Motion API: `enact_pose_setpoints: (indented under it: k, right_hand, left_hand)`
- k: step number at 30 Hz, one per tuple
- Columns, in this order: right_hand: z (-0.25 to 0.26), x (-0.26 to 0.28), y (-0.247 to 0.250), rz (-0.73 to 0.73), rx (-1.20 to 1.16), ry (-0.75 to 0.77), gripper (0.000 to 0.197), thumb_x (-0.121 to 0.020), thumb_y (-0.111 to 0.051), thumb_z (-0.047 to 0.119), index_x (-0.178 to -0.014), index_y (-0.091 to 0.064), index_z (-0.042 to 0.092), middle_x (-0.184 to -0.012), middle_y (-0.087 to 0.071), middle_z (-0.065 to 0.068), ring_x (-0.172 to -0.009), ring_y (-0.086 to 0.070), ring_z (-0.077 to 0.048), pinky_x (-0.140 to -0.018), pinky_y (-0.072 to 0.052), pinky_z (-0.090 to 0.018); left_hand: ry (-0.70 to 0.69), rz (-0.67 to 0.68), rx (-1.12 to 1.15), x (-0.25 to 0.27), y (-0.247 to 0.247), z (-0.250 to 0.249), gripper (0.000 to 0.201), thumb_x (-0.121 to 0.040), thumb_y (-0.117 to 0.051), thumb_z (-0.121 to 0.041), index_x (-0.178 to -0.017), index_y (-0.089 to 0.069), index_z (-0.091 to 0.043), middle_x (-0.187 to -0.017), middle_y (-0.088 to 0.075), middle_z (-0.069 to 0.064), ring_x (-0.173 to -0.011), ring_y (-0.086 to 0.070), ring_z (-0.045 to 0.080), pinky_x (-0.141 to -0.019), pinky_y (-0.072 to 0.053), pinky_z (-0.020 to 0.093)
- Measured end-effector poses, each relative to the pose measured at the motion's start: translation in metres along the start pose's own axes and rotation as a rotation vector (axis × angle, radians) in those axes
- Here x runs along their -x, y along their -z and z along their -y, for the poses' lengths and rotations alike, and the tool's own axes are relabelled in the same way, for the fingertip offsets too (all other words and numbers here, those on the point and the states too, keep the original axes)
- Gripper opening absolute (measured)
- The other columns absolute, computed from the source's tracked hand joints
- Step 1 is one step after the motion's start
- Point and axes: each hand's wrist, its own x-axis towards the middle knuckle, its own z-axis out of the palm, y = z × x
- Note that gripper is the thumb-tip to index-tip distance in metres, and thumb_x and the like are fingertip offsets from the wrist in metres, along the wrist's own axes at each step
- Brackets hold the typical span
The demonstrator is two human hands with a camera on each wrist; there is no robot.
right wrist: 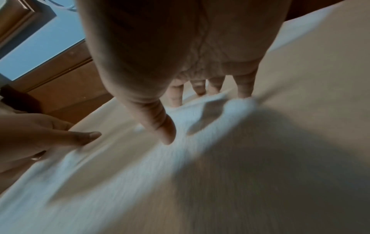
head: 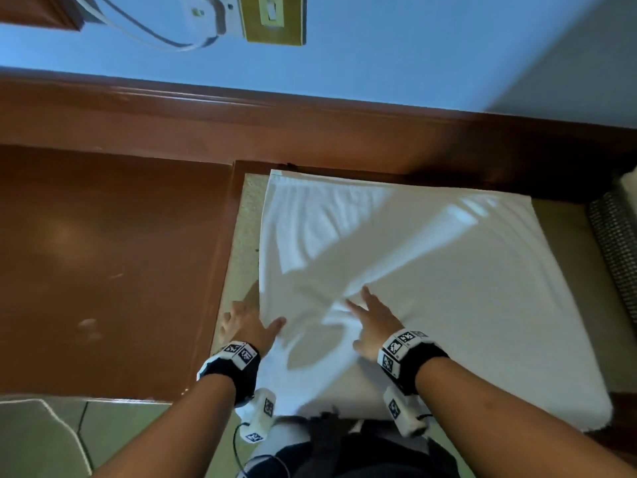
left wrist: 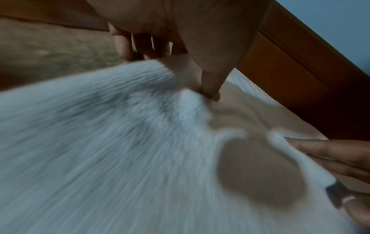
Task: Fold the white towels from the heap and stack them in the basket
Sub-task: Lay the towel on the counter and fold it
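The white towel (head: 413, 270) lies spread out flat on a beige mat (head: 243, 236), covering most of it, with its far edge close to the brown wooden ledge (head: 310, 132) that runs under the blue wall (head: 413, 46). Soft wrinkles fan across its far left part and a crease runs diagonally up from near the right hand. The right hand (head: 374, 320) lies flat on the near middle of the cloth, fingers straight and spread, palm down, holding nothing; the right wrist view shows its fingertips (right wrist: 169, 136) pressing into the fabric. The left hand (head: 246, 326) sits at the towel's near left edge, its thumb on top of the cloth and its fingers bent down beyond the edge toward the mat; the left wrist view is blurred, so I cannot tell whether it pinches the edge or only rests there. Both wrists wear black bands with square printed markers. To the left is a glossy brown surface (head: 103, 253), and at the right frame edge a woven grey thing (head: 617, 250), only partly in view.
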Motion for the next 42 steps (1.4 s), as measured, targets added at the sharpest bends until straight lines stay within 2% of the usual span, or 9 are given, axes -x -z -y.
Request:
enact_pose_setpoints:
  k: [6, 9, 15, 25, 31, 33, 35, 38, 42]
  right_hand:
    - [-0.011, 0.032, -0.032, 0.046, 0.048, -0.007, 0.09, -0.092, -0.06, 0.024, -0.156, 0.0, 0.045, -0.16, 0.033, 0.005, -0.152, 0.018, -0.019, -0.123, -0.018, -0.044]
    - [-0.018, 0.045, -0.05, 0.038, 0.068, -0.042, 0.099, -0.091, -0.06, 0.02, -0.153, 0.011, 0.048, -0.155, 0.041, 0.003, -0.15, 0.024, -0.022, -0.123, -0.009, -0.051]
    - [-0.058, 0.074, -0.071, 0.04, 0.065, -0.016, 0.094, -0.092, -0.058, 0.019, -0.156, 0.007, 0.044, -0.157, 0.04, 0.001, -0.152, 0.019, -0.022, -0.123, -0.014, -0.049]
    - [-0.191, 0.161, -0.082, -0.072, -0.191, -0.097, 0.07, -0.099, -0.05, 0.021, -0.157, -0.016, 0.037, -0.166, 0.009, 0.004, -0.154, 0.003, -0.021, -0.12, -0.024, -0.041]
    - [-0.262, 0.205, -0.096, -0.22, -0.282, -0.19, 0.059, -0.097, -0.055, 0.025, -0.152, -0.033, 0.033, -0.164, -0.016, 0.001, -0.149, -0.022, -0.021, -0.12, -0.027, -0.036]
    - [-0.282, 0.216, -0.101, -0.252, -0.308, -0.232, 0.056, -0.097, -0.057, 0.025, -0.149, -0.038, 0.032, -0.161, -0.021, 0.001, -0.147, -0.028, -0.02, -0.118, -0.03, -0.034]
    - [-0.298, 0.223, -0.103, -0.268, -0.324, -0.249, 0.054, -0.097, -0.057, 0.025, -0.147, -0.04, 0.031, -0.158, -0.027, 0.001, -0.142, -0.036, -0.019, -0.114, -0.036, -0.032]
    - [-0.309, 0.227, -0.106, -0.241, -0.371, -0.264, 0.053, -0.097, -0.056, 0.026, -0.148, -0.039, 0.03, -0.151, -0.035, 0.001, -0.129, -0.05, -0.02, -0.105, -0.044, -0.03]
    - [-0.299, 0.215, -0.11, -0.173, -0.383, -0.227, 0.049, -0.099, -0.055, 0.025, -0.146, -0.041, 0.029, -0.144, -0.049, 0.0, -0.125, -0.054, -0.018, -0.103, -0.045, -0.029]
  left_hand:
    - [-0.026, 0.001, 0.139, 0.063, -0.028, 0.041, 0.074, -0.084, -0.062, -0.06, -0.146, -0.037, -0.027, -0.122, -0.051, 0.01, -0.109, -0.055, 0.031, -0.092, -0.049, 0.041]
    - [-0.045, 0.008, 0.208, 0.085, -0.027, 0.047, 0.048, -0.089, -0.065, -0.044, -0.127, -0.055, -0.018, -0.109, -0.066, 0.01, -0.09, -0.059, 0.025, -0.08, -0.046, 0.031]
    - [0.049, -0.041, 0.241, 0.11, -0.027, 0.037, 0.031, -0.093, -0.06, -0.031, -0.111, -0.049, -0.009, -0.097, -0.063, 0.014, -0.079, -0.054, 0.029, -0.07, -0.042, 0.034]
    - [-0.152, -0.037, 0.21, 0.163, -0.064, -0.117, 0.027, -0.098, -0.048, -0.023, -0.121, -0.042, -0.011, -0.115, -0.061, 0.023, -0.1, -0.059, 0.04, -0.078, -0.043, 0.04]
    - [-0.369, 0.357, 0.386, 0.235, -0.142, -0.252, 0.041, -0.097, -0.056, -0.023, -0.136, -0.045, -0.017, -0.112, -0.066, 0.013, -0.092, -0.067, 0.031, -0.079, -0.057, 0.04]
    - [-0.262, 0.439, 0.53, 0.244, -0.156, -0.26, 0.03, -0.099, -0.051, -0.017, -0.129, -0.055, -0.013, -0.106, -0.064, 0.012, -0.082, -0.067, 0.027, -0.072, -0.061, 0.041]
    - [-0.142, 0.249, 0.534, 0.239, -0.156, -0.249, 0.025, -0.097, -0.053, -0.019, -0.121, -0.057, -0.012, -0.115, -0.062, 0.016, -0.087, -0.067, 0.03, -0.075, -0.06, 0.039]
    - [0.107, -0.146, 0.271, 0.223, -0.156, -0.212, 0.053, -0.087, -0.067, -0.034, -0.129, -0.045, -0.009, -0.131, -0.045, 0.021, -0.115, -0.051, 0.038, -0.092, -0.045, 0.04]
    - [0.351, -0.132, 0.453, 0.221, -0.173, -0.176, 0.09, -0.074, -0.08, -0.041, -0.137, -0.027, -0.006, -0.135, -0.035, 0.021, -0.12, -0.045, 0.04, -0.098, -0.041, 0.045]
